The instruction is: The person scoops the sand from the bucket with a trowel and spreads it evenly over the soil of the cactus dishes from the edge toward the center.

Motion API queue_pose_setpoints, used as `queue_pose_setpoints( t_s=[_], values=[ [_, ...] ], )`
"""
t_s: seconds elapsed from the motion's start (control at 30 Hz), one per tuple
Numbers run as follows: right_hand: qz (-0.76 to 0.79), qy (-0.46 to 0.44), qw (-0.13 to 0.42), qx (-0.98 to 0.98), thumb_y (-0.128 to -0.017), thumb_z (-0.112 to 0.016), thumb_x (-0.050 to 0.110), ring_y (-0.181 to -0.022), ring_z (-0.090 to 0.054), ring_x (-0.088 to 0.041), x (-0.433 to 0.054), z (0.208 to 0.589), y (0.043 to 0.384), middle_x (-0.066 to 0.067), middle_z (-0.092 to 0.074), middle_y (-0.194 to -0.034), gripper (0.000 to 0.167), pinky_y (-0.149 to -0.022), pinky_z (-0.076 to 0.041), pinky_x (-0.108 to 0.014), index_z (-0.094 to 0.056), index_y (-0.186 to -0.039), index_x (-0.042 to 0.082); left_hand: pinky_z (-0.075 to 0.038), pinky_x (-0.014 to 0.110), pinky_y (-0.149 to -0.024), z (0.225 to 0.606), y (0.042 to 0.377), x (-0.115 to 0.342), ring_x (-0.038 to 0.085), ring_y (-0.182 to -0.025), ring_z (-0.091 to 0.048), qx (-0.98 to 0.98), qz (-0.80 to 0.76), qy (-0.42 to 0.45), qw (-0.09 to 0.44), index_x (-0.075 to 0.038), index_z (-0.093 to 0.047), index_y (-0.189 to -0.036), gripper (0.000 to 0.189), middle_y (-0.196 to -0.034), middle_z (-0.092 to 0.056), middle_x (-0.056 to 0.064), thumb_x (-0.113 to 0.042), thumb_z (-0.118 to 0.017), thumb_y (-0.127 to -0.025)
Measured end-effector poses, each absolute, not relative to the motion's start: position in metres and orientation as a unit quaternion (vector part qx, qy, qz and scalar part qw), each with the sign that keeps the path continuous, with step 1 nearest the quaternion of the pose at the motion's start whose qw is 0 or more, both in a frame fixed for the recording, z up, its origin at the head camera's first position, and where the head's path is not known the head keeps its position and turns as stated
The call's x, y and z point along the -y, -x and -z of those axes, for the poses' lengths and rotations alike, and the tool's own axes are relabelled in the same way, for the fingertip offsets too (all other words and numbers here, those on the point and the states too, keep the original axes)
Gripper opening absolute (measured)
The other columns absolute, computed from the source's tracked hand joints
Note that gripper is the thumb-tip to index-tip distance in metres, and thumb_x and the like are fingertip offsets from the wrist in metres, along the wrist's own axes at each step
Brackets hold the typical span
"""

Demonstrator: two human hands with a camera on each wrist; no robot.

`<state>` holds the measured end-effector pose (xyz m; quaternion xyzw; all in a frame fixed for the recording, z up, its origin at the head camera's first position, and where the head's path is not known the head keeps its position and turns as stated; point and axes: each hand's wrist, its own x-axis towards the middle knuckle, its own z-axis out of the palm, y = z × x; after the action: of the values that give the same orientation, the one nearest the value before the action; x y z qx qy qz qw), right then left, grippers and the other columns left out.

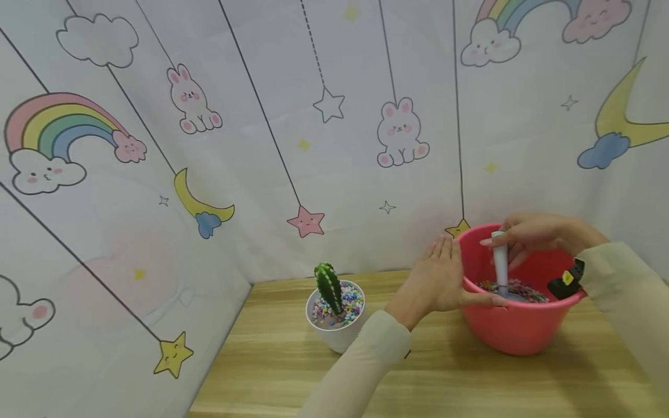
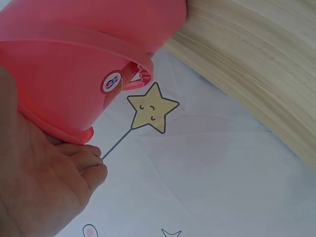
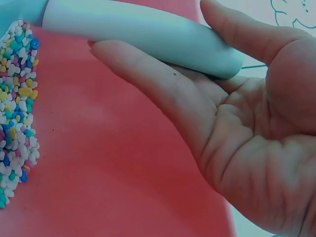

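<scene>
- Pink plastic bucket (image 1: 517, 328) stands on a wooden table (image 1: 272, 360), many-coloured pebbles (image 3: 19, 108) lying inside.
- A person's right hand (image 1: 538, 235) grips the pale handle of a scoop (image 1: 500, 261), thumb and fingers about it; the scoop is in the bucket, its blade low among the pebbles.
- The left hand (image 1: 438, 281) rests at the bucket's rim, fingers extended, thumb along the near side.
- Left of the bucket, a green cactus (image 1: 328, 287) tilts in a white pot (image 1: 334, 337) topped with coloured beads (image 1: 351, 299).
- Behind, a white sheet (image 1: 272, 232) shows rabbits, stars and moons.
</scene>
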<state>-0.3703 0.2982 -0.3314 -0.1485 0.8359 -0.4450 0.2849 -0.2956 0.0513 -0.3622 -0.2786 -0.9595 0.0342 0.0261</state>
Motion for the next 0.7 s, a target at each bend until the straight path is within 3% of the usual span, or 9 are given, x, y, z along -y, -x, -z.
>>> queue_pose_setpoints(
  t_s=[0.47,0.7],
  values=[
    [0.5,0.118,0.295,-0.806,-0.111,-0.053,0.021,-0.092,-0.081,-0.029,-0.314,0.327,0.373,-0.012,-0.081,-0.096,0.033,-0.083,-0.067,-0.036,-0.074,-0.115,-0.004,-0.021,0.028,-0.133,0.363,0.296,-0.054,0.019,-0.167,-0.012,0.962,-0.046,0.269,0.024,-0.014,-0.006,-0.17,0.129,-0.179,-0.011,0.001,-0.101,-0.036,-0.079],
    [0.542,0.058,0.279,-0.79,-0.111,-0.053,0.021,-0.095,-0.081,-0.03,-0.321,0.32,0.372,-0.012,-0.081,-0.098,0.031,-0.086,-0.067,-0.038,-0.073,-0.121,0.0,-0.025,0.028,-0.132,0.363,0.297,-0.054,0.018,-0.167,-0.013,0.963,-0.036,0.265,0.021,-0.015,-0.006,-0.171,0.129,-0.179,-0.013,0.0,-0.1,-0.037,-0.08]
  ],
)
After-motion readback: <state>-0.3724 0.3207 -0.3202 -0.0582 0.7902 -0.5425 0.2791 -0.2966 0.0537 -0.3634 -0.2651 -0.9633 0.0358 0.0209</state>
